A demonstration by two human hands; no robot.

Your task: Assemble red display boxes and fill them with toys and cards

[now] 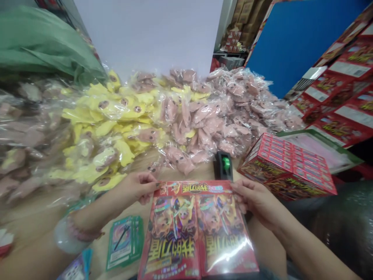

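Past the packet (198, 229) in both hands (136, 188), bagged toys (186, 124) heap; red boxes (287, 165) stand.

1 left hand (136, 187), 1 right hand (256, 200), 2 red card pks (198, 229), 1 green card stack (124, 242), 1 blk device (223, 166).

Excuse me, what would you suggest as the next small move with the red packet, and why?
I would probably lay the red packet flat on the wooden table. Your left hand and right hand hold it only near its upper corners, and its lower part already seems to sit low, so a short lowering looks enough to steady it.
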